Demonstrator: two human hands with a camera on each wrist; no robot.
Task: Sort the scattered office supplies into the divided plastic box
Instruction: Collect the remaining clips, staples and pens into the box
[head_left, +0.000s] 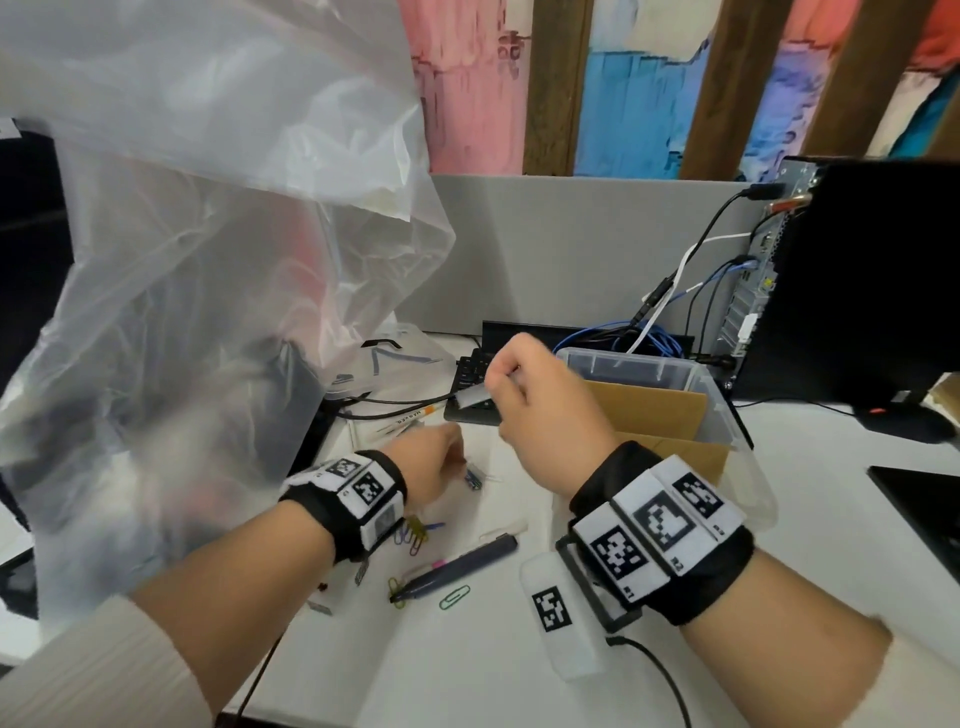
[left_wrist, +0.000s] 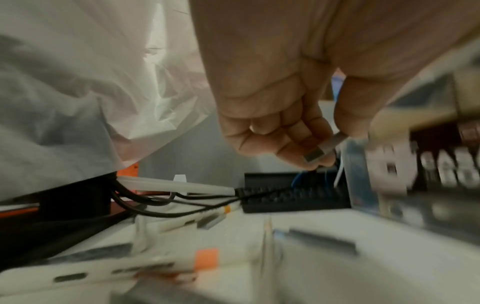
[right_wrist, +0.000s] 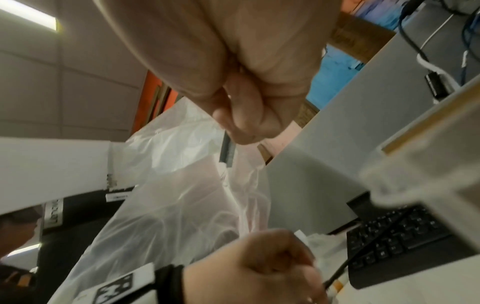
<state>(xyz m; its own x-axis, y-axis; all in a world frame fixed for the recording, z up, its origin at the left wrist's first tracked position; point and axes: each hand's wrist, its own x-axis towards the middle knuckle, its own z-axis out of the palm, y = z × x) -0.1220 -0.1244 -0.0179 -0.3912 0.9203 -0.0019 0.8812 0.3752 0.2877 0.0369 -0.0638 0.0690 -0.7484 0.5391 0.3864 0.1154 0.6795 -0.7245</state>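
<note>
Largest item: crumpled translucent plastic bag (head_left: 197, 249), standing to the far side and outboard of the left hand (head_left: 434, 462). No print legible on it.

Divided plastic box (head_left: 722, 410): clear walls, brown cardboard dividers inside, sitting just beyond and outboard of the right hand (head_left: 540, 410). No label seen.

Black keyboard (head_left: 470, 374) lies beyond both hands, partly behind the right hand's knuckles.

Right hand: raised off the desk, fingers curled, thumb and fingers pinching a strip of staples (head_left: 474, 397), a short grey metal bar that sticks out toward the left hand's side. Right wrist view confirms the strip projecting below the closed fingertips.

Left hand: low on the desk, fingers curled down onto small items beneath it. The left wrist view shows it pinching a second short grey strip (left_wrist: 322, 149), likely more staples; blur prevents certainty.

Loose supplies on the near side of the left hand: dark pen (head_left: 457, 564), coloured paper clips (head_left: 413, 535), green paper clip (head_left: 455, 596). A white marker (head_left: 410, 414) lies just beyond the left hand.

Step in hand (judgement): staples collected, not yet in the box. Next move calls for carrying the right hand outboard over the box wall and releasing into one compartment; thin strip may break if squeezed.

Writing: marker barrel carries small dark lettering, unreadable. Wristbands bear black-and-white square codes with tiny illegible captions.
</note>
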